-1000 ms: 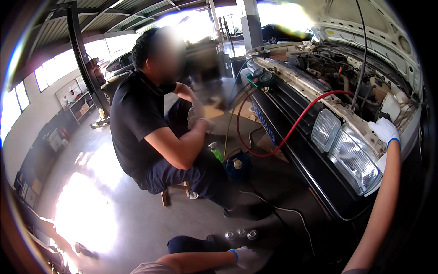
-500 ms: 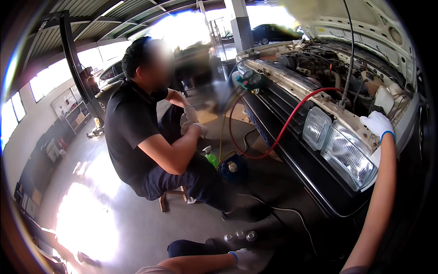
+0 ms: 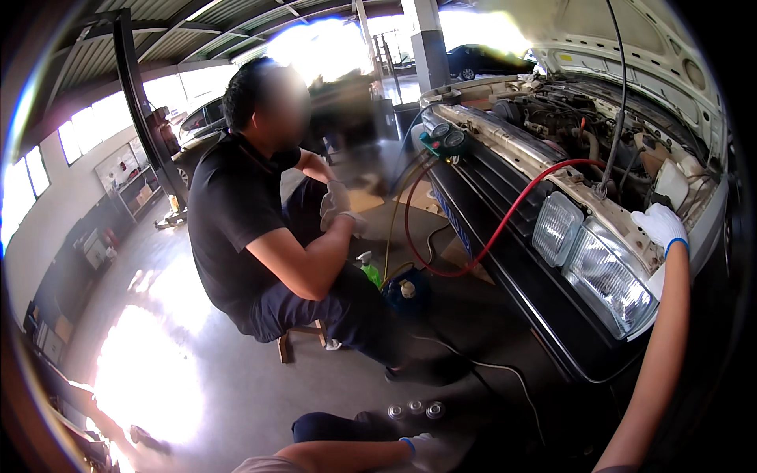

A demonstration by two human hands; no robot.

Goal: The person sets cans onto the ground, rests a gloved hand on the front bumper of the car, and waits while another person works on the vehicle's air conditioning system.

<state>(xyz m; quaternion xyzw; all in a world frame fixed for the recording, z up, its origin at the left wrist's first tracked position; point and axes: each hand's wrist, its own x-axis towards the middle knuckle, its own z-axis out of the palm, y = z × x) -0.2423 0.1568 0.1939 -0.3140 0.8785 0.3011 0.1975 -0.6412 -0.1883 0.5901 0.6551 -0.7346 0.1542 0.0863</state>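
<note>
My right hand (image 3: 661, 224), in a white glove with a blue cuff, rests on the front corner of the car's engine bay, behind the headlight (image 3: 605, 277). Its fingers lie stretched over the body edge and hold nothing that I can see. Low in the picture is my left hand (image 3: 428, 451), also gloved, by my knee; its fingers fade into dark shadow. Just beyond it, several small metal cans (image 3: 415, 408) stand on the floor. A red hose (image 3: 505, 221) runs from the engine bay over the grille to a gauge set (image 3: 445, 142) at the car's front.
A co-worker (image 3: 260, 213) sits on a low wooden stool (image 3: 293, 337), gloved hands together. Near the bumper (image 3: 544, 315) stand a green spray bottle (image 3: 368, 270) and a blue cylinder (image 3: 408, 290). A pale cable (image 3: 505, 367) crosses the floor. The hood prop rod (image 3: 617, 102) rises beside the engine.
The whole view has shifted slightly, so the car and co-worker appear a little farther right. Both my hands keep their places; nothing is taken up or let go.
</note>
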